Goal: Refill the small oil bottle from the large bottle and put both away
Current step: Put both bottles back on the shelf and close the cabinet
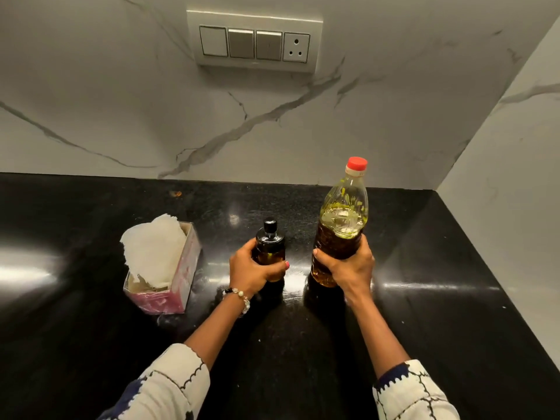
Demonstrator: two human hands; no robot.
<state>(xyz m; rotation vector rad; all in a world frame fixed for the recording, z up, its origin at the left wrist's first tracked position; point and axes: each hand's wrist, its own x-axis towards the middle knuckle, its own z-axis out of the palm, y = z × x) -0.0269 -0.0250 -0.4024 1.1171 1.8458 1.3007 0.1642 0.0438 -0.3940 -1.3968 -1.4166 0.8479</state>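
Two bottles on the black counter (91,344): one small oil bottle (269,250) with a black stopper at 9 o'clock of one large bottle (339,225) with a red cap. Two hands: left hand (251,269) around the small one, right hand (348,265) around the large one. One bead bracelet (242,297) on the left wrist. One pink tissue box (162,268) at 9 o'clock of the small bottle. One switch plate (254,40) at 12 o'clock, carrying three switches and one socket. Two patterned sleeves at 6 o'clock.
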